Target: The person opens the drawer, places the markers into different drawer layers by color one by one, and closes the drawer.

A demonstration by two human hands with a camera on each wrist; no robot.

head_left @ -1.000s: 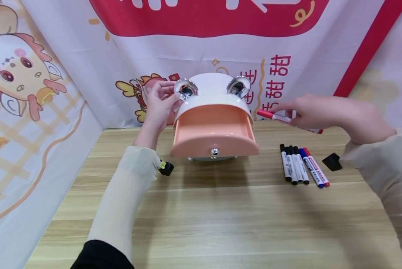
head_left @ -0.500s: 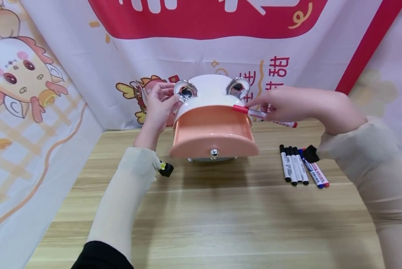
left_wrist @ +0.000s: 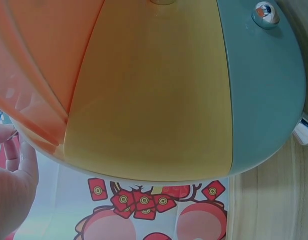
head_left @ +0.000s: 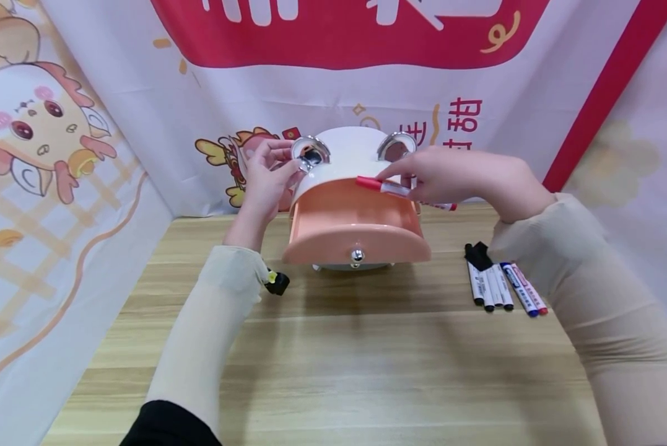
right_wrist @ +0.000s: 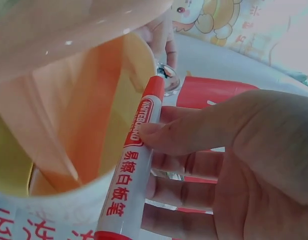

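In the head view a frog-like drawer box (head_left: 350, 145) has a white top and two silver ring eyes. Its top peach drawer (head_left: 357, 244) is pulled out. My left hand (head_left: 266, 179) pinches the left silver eye (head_left: 311, 153), its thumb at the front. Over the drawer's right side, my right hand (head_left: 447, 176) holds a red-capped whiteboard marker (right_wrist: 128, 165) between thumb and fingers, cap pointing left. The right wrist view shows the marker's printed barrel beside the drawer opening. Below the peach drawer, the left wrist view shows a yellow front (left_wrist: 154, 95) and a teal front (left_wrist: 261, 90).
Several black-capped markers (head_left: 490, 288), a blue marker (head_left: 519, 289) and a red marker (head_left: 530, 289) lie side by side on the wooden table (head_left: 366, 365), right of the box. A printed cloth (head_left: 199, 105) hangs behind.
My right hand has carried the red marker leftward from beside the box to above the open drawer. My left hand keeps its place on the eye.
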